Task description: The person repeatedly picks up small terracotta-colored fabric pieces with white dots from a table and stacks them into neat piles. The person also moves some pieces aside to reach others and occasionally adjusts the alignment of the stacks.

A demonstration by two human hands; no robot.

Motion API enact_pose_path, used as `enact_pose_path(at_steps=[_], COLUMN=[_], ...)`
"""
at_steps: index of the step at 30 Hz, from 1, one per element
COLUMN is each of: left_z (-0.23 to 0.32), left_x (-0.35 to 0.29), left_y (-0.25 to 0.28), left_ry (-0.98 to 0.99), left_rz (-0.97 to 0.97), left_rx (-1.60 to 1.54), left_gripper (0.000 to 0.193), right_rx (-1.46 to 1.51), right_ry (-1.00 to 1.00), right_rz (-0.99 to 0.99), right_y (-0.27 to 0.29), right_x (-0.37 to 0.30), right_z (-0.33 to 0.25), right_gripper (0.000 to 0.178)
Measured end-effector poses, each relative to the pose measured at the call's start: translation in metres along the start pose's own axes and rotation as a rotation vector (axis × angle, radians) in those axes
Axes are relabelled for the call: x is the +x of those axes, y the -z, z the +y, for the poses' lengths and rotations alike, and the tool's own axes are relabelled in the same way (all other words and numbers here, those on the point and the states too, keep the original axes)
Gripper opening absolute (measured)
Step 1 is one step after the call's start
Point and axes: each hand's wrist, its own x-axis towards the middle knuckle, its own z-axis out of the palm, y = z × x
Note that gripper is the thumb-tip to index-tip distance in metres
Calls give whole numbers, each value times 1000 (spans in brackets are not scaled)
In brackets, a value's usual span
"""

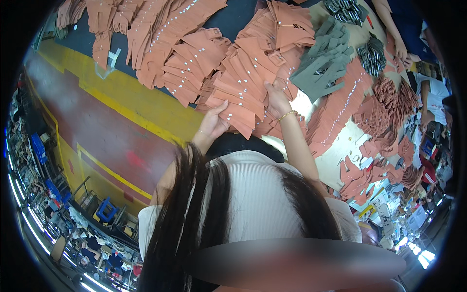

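Note:
Both hands are on a fanned stack of orange-brown cut pieces (238, 100), each with a small white sticker, at the near edge of the table. My left hand (214, 121) is closed on the stack's left side, thumb on top. On the opposite side my right hand (278, 100), with a gold bracelet at the wrist, is closed on the stack's edge; some of its fingers are hidden. More overlapping orange-brown pieces (194, 61) lie just beyond, and another bundle (294, 24) is at the far side. Whether the pieces are leather or fabric I cannot tell.
Dark green cut pieces (323, 61) are piled to the right of my right hand. Further right are long rows of stickered pieces (340, 107) and dark bundles (372, 56). Another person's arm (391, 29) reaches in at the top right. A yellow and red floor (116, 126) runs along the left.

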Motion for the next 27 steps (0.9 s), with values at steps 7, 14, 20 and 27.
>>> enact_pose_path(at_steps=[7, 14, 20, 27], left_z=[4, 6, 8, 6], left_x=[-2, -4, -6, -5], left_y=[-10, -24, -27, -27], left_ry=[41, 8, 23, 25], left_rz=[52, 75, 67, 211], left_rx=[-29, -26, -49, 61], left_gripper=[43, 41, 41, 42], right_rx=[-97, -113, 279, 292], right_ry=[-49, -476, -531, -287], right_rz=[82, -171, -430, -164], right_y=[17, 23, 10, -7], right_x=[23, 2, 12, 12], right_z=[24, -12, -20, 18], right_gripper=[37, 60, 64, 65])
